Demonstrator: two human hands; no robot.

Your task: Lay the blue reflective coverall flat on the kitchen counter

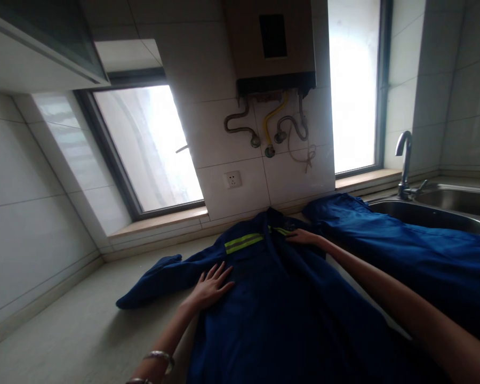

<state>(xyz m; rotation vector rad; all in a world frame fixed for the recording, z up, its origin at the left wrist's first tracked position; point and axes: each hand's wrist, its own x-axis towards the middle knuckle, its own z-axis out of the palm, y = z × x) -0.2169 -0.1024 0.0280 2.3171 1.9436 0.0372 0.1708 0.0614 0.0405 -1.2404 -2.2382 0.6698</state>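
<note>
My left hand lies flat, fingers spread, on the blue work jacket spread across the worktop. My right hand reaches to the collar near the reflective stripe; its fingertips sink into the dark folds, so I cannot tell whether that grip pinches cloth. The jacket's lower part runs out of view. A second blue garment drapes toward the sink.

The left hand lies flat on a blue jacket spread over the surface, while the right hand touches its collar near the sink.
</note>
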